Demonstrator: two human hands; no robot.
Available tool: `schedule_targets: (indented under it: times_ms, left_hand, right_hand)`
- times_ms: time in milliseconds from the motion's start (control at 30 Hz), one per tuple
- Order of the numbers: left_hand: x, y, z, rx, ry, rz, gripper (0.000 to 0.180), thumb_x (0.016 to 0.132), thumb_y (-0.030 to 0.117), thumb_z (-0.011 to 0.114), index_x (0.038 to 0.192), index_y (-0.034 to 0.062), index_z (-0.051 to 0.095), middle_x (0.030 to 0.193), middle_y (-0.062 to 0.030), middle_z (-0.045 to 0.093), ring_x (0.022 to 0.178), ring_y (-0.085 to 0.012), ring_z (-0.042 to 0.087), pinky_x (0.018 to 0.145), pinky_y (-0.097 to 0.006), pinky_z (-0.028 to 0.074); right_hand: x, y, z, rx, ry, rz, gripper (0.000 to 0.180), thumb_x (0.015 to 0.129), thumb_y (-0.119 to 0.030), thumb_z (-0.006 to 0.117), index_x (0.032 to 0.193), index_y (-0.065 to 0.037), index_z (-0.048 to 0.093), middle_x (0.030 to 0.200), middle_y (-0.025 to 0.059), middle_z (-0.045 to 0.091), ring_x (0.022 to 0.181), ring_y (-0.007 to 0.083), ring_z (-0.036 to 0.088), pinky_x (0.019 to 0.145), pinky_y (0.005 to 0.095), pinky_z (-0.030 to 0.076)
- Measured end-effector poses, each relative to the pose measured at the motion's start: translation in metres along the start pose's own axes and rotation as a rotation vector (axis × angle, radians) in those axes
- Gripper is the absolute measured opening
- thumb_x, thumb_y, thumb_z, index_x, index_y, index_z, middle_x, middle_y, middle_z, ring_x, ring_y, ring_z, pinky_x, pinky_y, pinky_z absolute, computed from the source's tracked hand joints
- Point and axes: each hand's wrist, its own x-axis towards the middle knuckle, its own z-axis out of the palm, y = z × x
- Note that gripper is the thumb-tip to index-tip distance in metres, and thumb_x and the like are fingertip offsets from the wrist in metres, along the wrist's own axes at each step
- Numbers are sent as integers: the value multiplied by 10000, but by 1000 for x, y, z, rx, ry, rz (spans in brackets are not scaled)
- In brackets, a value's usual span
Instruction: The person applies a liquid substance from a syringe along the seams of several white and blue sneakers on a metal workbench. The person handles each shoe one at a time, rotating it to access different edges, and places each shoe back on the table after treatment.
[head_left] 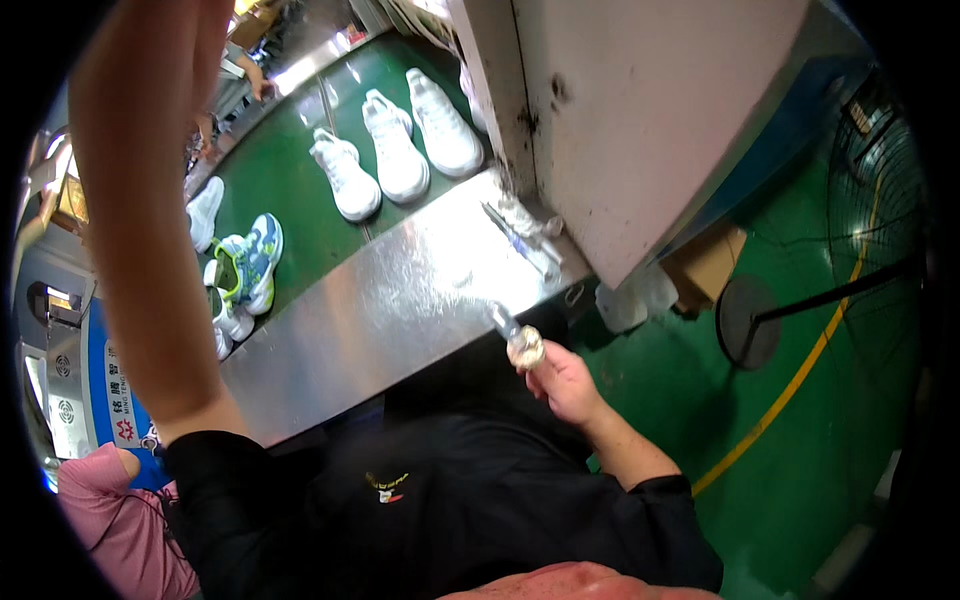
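My left forearm [150, 220] rises across the left side and leaves through the top edge, so my left hand is out of sight. My right hand [570, 385] is closed around a short tool [524, 348] with a lumpy, cream-coloured wrapped handle and a greyish end. I cannot make out its exact kind. The tool's end points at the metal ledge [330, 350] in front of me. Beyond that ledge, three white sneakers [397, 155] stand on a green conveyor belt [290, 170]. A blue, white and lime sneaker [258, 265] sits farther left, beside several pale shoes [232, 318].
Pen-like tools [525, 245] and a crumpled bit lie at the ledge's right end, against a large pale machine housing [640, 110]. To the right are a cardboard box [705, 262] and a black fan stand [750, 322]. A person in pink [115, 520] is at lower left.
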Motion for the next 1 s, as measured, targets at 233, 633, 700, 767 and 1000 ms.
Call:
schedule_targets:
  times_ms: [233,633,700,767,1000]
  left_hand:
    - [-296,-1,95,-1091,-263,-934,497,949,294,465,1313,-43,424,1306,-189,479,1128,-263,522,1002,-395,373]
    - [-358,-36,62,-1478,62,-1132,253,963,208,494,1022,-31,549,1055,-163,600,983,-207,581,862,-346,467]
    - [-365,-33,60,-1484,57,-1163,243,954,195,517,1030,-32,553,1020,-144,608,962,-200,587,841,-336,478]
    - [-370,-31,56,-1479,49,-1235,248,943,192,535,1043,-33,555,976,-123,607,944,-211,597,837,-337,482]
    - [-362,-12,49,-1395,-118,-1221,204,936,99,534,1089,-28,580,898,-61,627,742,-86,575,674,-221,472]
  right_hand:
    - [39,1,51,-270,-96,-47,267,972,-254,475,934,-14,585,726,42,563,630,107,529,591,257,440]
    - [139,-52,-28,-1630,280,-560,187,773,12,575,951,-19,622,902,140,602,833,344,600,734,397,501]
    - [148,-50,-35,-1732,292,-481,181,781,6,581,953,-27,626,894,136,605,814,355,601,727,401,505]
    - [154,-51,-39,-1819,308,-380,173,786,-5,592,952,-31,630,874,133,608,790,366,602,711,409,508]
    - [136,-73,9,-1178,431,-364,105,838,-55,611,916,7,644,799,81,626,666,109,550,615,230,444]
